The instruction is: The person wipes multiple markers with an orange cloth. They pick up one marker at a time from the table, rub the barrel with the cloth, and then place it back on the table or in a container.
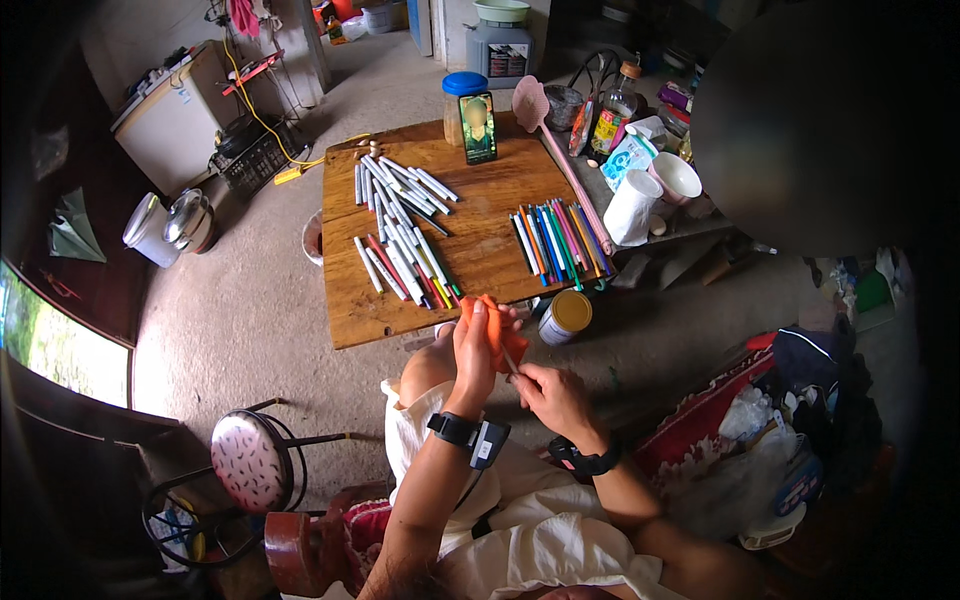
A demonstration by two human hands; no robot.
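Note:
My left hand (477,345) is closed around a bunched orange cloth (491,322) just off the near edge of a wooden table (480,247). With its fingertips, my right hand (551,394) pinches the end of a thin, light-coloured stick-like thing (511,361), probably a pen; its other end is hidden in the cloth. A loose heap of white-barrelled markers (401,195) lies on the table's left half. At the right, a row of coloured pens (555,240) lies side by side. A phone (478,127) stands upright against a blue-lidded jar (454,112) at the far edge.
A pink fly swatter (562,157) lies along the table's right edge. Beyond it are a bottle (615,112), a white paper roll (634,208) and a pink-and-white cup (676,176). A gold-lidded can (565,317) stands below the near edge. A round-seated stool (251,459) is at the lower left.

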